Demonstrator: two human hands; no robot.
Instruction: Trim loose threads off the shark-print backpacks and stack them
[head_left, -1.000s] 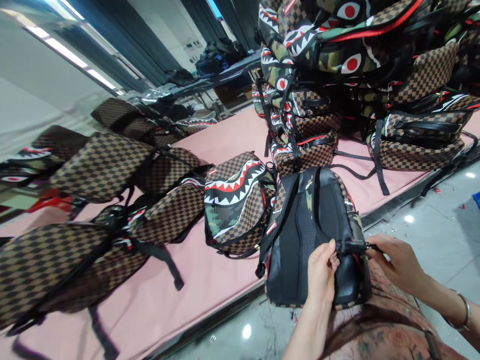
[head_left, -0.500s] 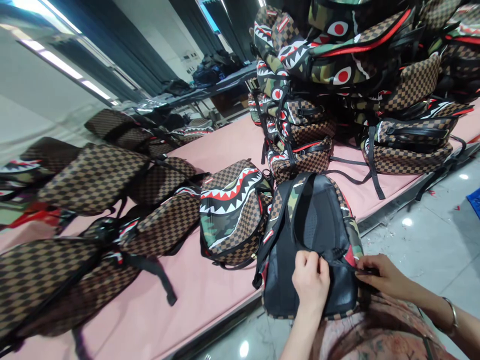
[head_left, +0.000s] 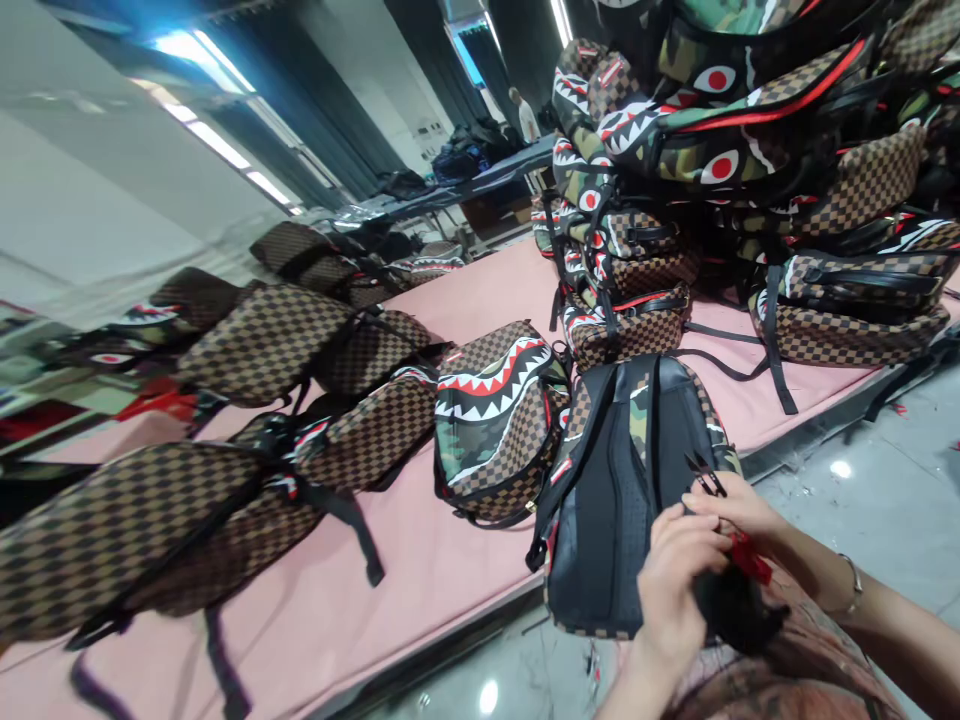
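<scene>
Comparing with a moment ago: strap pull is ended; black snips (head_left: 705,474) are now pinched in right hand (head_left: 739,512), left hand (head_left: 675,565) closed on backpack (head_left: 626,500) fabric (trimming stage, judged).

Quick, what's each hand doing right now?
Left hand: closed on the backpack strap.
Right hand: holding small snips.

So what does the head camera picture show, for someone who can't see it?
Two hands, left and right, meet over the back of a backpack at the edge of a pink table; the right holds small snips. Many checkered shark-mouth bags are piled behind.
</scene>
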